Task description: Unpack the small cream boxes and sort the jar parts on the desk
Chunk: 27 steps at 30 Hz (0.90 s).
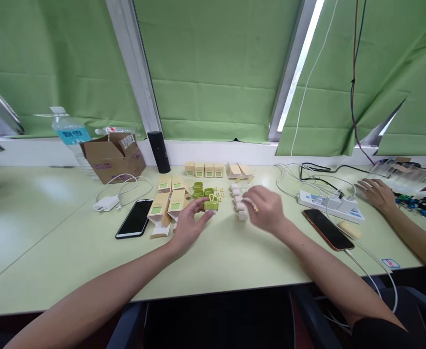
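My left hand [190, 224] grips a small green case [211, 206] with a loop on top, held between thumb and fingers just above the table. My right hand [266, 208] is closed in a pinch beside a column of small white pieces [241, 214]; what its fingertips hold is too small and blurred to name. Beyond my left hand stand more small green cases [198, 186]. Several tiny yellow pieces [222, 190] lie between them and the white ones. Left of my left hand are cream cardboard boxes [177, 199] with green windows, some with flaps open.
Small boxes [209, 169] line the back. At left are a black phone [135, 219], white charger [107, 203], brown carton [113, 157] and black cylinder [158, 152]. At right lie a power strip [331, 206], another phone [328, 229] and cables. Another person's hands [376, 193] work at far right.
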Each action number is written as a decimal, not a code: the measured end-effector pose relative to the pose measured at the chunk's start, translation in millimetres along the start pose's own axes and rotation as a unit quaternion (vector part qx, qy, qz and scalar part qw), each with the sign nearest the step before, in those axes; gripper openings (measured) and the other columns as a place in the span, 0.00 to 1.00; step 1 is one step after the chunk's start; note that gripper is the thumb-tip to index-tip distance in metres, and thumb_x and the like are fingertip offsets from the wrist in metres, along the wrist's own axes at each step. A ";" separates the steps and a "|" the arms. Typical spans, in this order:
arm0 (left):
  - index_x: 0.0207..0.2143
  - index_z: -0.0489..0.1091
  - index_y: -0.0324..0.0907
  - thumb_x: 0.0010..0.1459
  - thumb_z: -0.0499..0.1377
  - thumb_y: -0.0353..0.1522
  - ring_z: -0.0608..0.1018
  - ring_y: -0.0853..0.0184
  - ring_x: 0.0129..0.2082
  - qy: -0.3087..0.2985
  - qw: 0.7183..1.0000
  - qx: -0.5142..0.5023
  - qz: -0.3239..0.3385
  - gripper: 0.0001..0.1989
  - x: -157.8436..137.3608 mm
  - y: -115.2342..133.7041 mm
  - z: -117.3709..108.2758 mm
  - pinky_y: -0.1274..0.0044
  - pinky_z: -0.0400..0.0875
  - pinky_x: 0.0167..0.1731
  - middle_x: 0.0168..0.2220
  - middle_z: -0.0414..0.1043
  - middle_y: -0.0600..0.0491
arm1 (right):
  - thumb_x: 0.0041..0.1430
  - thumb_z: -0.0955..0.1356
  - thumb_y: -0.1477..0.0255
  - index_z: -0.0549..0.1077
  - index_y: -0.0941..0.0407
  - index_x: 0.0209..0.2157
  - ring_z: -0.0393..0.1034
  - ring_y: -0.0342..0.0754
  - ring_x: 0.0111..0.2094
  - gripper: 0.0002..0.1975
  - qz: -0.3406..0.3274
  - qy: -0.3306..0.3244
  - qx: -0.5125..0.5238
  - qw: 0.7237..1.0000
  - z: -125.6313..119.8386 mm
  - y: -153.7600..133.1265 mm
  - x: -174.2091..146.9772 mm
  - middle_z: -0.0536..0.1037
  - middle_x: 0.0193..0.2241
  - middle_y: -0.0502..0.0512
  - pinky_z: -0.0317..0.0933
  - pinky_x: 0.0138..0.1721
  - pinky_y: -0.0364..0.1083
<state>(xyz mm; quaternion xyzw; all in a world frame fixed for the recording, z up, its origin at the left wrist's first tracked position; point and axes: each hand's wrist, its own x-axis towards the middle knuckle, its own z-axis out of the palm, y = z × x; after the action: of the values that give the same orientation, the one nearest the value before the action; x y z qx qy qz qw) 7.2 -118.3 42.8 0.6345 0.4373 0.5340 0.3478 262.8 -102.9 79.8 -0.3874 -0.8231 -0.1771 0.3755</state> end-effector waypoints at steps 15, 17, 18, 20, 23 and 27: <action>0.43 0.69 0.42 0.58 0.66 0.49 0.81 0.62 0.31 -0.119 0.991 -0.004 -0.068 0.22 -8.0 -7.3 6.3 0.73 0.72 0.31 0.26 0.75 0.55 | 0.72 0.63 0.74 0.72 0.55 0.53 0.75 0.51 0.37 0.12 -0.134 0.017 0.046 0.990 47.8 -46.6 -20.6 0.78 0.41 0.63 0.70 0.30 0.46; 0.44 0.70 0.42 0.62 0.61 0.49 0.80 0.62 0.34 -0.120 0.992 0.025 -0.023 0.20 -8.3 -6.4 4.6 0.71 0.74 0.35 0.30 0.77 0.53 | 0.72 0.62 0.74 0.71 0.56 0.55 0.76 0.53 0.39 0.14 -0.128 0.017 0.059 0.990 48.9 -44.1 -22.7 0.78 0.43 0.65 0.72 0.32 0.48; 0.44 0.71 0.42 0.64 0.59 0.49 0.80 0.62 0.35 -0.120 0.992 0.043 0.000 0.19 -8.5 -5.4 3.8 0.70 0.74 0.37 0.32 0.78 0.52 | 0.72 0.62 0.75 0.70 0.56 0.56 0.77 0.53 0.40 0.15 -0.127 0.019 0.066 0.990 49.2 -42.8 -23.5 0.78 0.43 0.65 0.73 0.33 0.49; 0.44 0.72 0.43 0.66 0.57 0.48 0.79 0.62 0.37 -0.124 0.988 0.084 0.032 0.18 -9.3 -2.8 2.5 0.69 0.73 0.40 0.37 0.78 0.50 | 0.72 0.62 0.75 0.69 0.57 0.58 0.78 0.54 0.41 0.16 -0.126 0.021 0.076 0.989 49.2 -40.1 -24.5 0.78 0.45 0.67 0.74 0.35 0.50; 0.49 0.72 0.44 0.67 0.57 0.45 0.78 0.60 0.42 -0.110 0.984 0.134 0.051 0.17 -11.0 0.5 1.4 0.68 0.74 0.44 0.45 0.79 0.48 | 0.72 0.61 0.76 0.68 0.57 0.59 0.78 0.55 0.43 0.18 -0.121 0.018 0.080 0.989 48.4 -38.2 -24.5 0.79 0.46 0.67 0.75 0.36 0.50; 0.57 0.69 0.45 0.66 0.58 0.43 0.78 0.59 0.48 -0.096 0.982 0.144 0.069 0.20 -12.2 0.2 1.1 0.65 0.74 0.51 0.55 0.76 0.46 | 0.72 0.60 0.77 0.65 0.58 0.62 0.78 0.55 0.44 0.19 -0.132 0.020 0.074 0.988 47.0 -40.4 -23.8 0.78 0.47 0.68 0.76 0.35 0.50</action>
<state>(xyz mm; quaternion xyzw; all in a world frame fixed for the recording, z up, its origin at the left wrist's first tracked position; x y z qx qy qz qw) 7.6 -129.7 38.2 0.7550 0.4292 0.4250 0.2553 219.0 -113.3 31.0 -0.2430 -0.8703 -0.1709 0.3929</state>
